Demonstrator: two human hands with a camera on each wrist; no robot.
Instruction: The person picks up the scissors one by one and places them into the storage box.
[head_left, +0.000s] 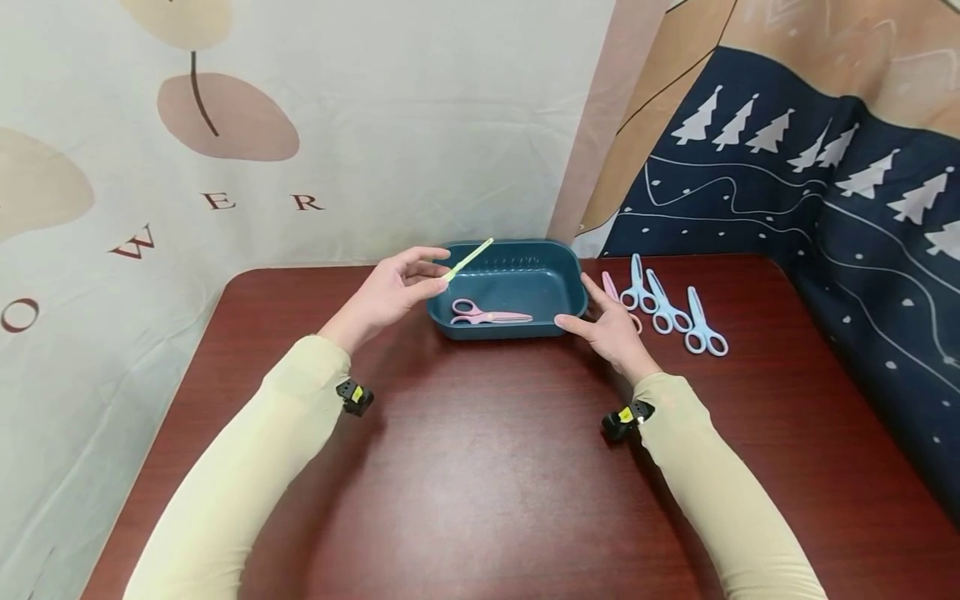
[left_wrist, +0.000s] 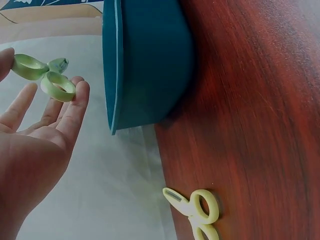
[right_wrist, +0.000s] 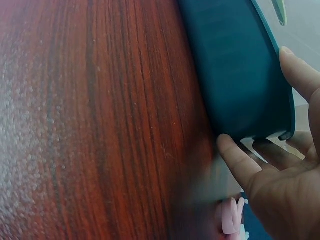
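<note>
My left hand [head_left: 393, 290] pinches light green scissors [head_left: 471, 259] by the handles, over the left end of a teal plastic basin [head_left: 528, 287]. Their blades point up and to the right; in the left wrist view both finger loops [left_wrist: 59, 88] show between thumb and fingers. Inside the basin, near its front wall, lie pink scissors [head_left: 504, 317]. My right hand [head_left: 611, 333] holds the basin's right end, with the thumb at the rim and the other fingers along the outer end wall.
Right of the basin, several blue scissors [head_left: 703, 327] lie on the reddish-brown table [head_left: 480, 467]. Another pink pair [head_left: 610, 286] is partly hidden behind my right hand. Yellow scissors [left_wrist: 197, 207] lie left of the basin in the left wrist view. Printed cloth [head_left: 420, 125] hangs behind the table.
</note>
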